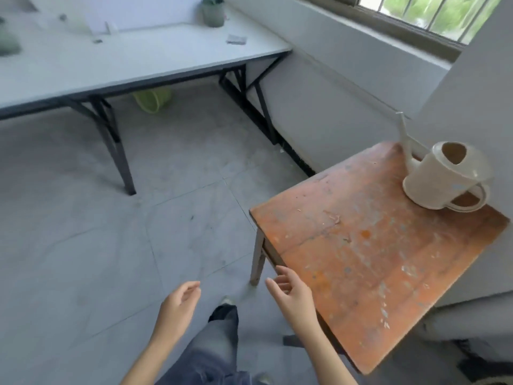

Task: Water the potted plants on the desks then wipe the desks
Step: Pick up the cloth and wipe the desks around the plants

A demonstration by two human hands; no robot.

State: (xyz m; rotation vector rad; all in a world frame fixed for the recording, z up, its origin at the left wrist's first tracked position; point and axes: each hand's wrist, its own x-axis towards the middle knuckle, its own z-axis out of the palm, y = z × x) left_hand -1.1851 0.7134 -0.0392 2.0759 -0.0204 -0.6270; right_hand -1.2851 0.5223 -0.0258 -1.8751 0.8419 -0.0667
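Observation:
A cream watering can (441,177) with a long thin spout stands at the far right corner of a worn orange wooden table (369,254). My right hand (291,294) hovers empty with fingers apart by the table's near left edge. My left hand (177,309) hangs empty over the floor, fingers loosely spread. A white desk (133,59) stands at the far left. On it are a grey-green potted plant (213,11) at the back and a second green pot (8,43), cut off at the left edge. A folded grey cloth (236,39) lies near the desk's right end.
A green basket (152,99) lies on its side under the white desk. The desk has black folding legs (113,140). Grey tiled floor (116,240) lies between the two tables. A barred window (433,15) is in the white wall at top right. My leg (219,340) shows below.

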